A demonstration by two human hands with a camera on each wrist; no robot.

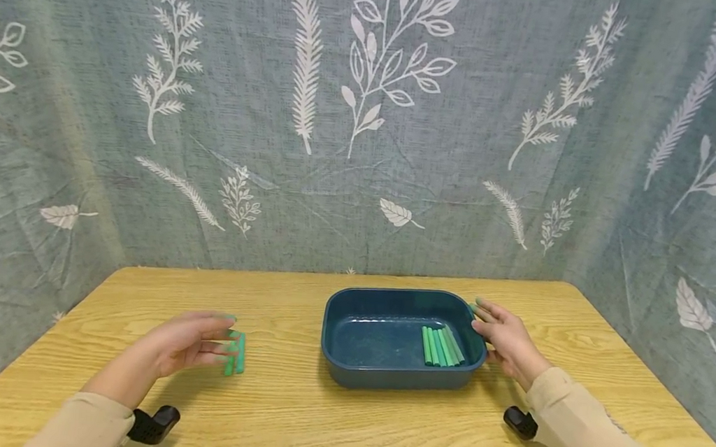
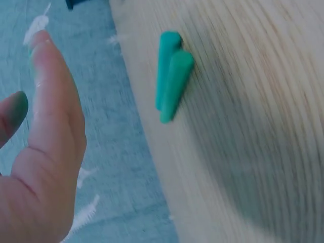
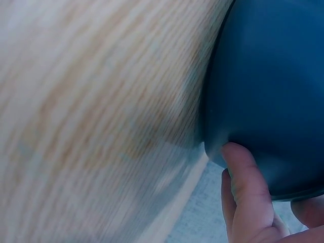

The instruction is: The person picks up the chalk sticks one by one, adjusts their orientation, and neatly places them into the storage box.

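My left hand [image 1: 187, 343] is held above the wood-look table with its fingers stretched out and nothing in its grasp. Close by its fingertips lie two green sticks [image 2: 177, 83] side by side, partly hidden by the fingers in the head view. One is teal and the other brighter green. At the right end of a dark blue bin [image 1: 377, 378] is my right hand [image 1: 509, 341], its fingers fairly straight. In the right wrist view a fingertip touches the bin's outer wall [image 3: 273, 101]. Inside the bin, several green sticks [image 1: 441, 347] lie in a row toward the right end.
A grey-blue cloth [image 1: 359, 202] with white leaf prints hangs behind and at both sides of the table [image 1: 280, 414]. Black wrist cameras [image 1: 154, 425] sit under both sleeves. The bin stands right of the table's middle.
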